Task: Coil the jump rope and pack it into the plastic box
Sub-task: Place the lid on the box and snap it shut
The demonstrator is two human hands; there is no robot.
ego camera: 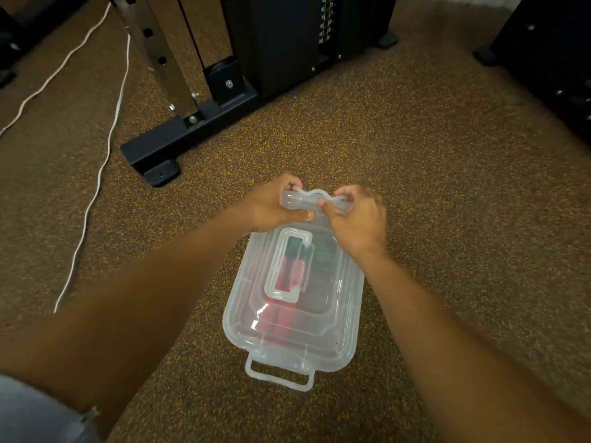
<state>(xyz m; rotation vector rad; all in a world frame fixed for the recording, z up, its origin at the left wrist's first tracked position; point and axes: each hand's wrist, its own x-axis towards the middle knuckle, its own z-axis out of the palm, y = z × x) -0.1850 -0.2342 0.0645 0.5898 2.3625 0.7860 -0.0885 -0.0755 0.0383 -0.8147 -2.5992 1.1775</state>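
A clear plastic box (339, 327) lies on the speckled brown floor with its lid on. Through the lid I see the jump rope (289, 273) inside, with red and green parts blurred by the plastic. A flat carry handle sits on top of the lid. The far latch (315, 197) of the box is pinched from both sides: my left hand (275, 206) holds its left end and my right hand (358, 215) holds its right end. The near latch (279, 374) sticks out flat toward me, untouched.
A black gym machine frame (192, 129) with a steel upright stands on the floor at the back left, its foot close to the box. A white cord (92, 199) trails across the floor on the left. Another dark machine (550, 59) fills the right back corner.
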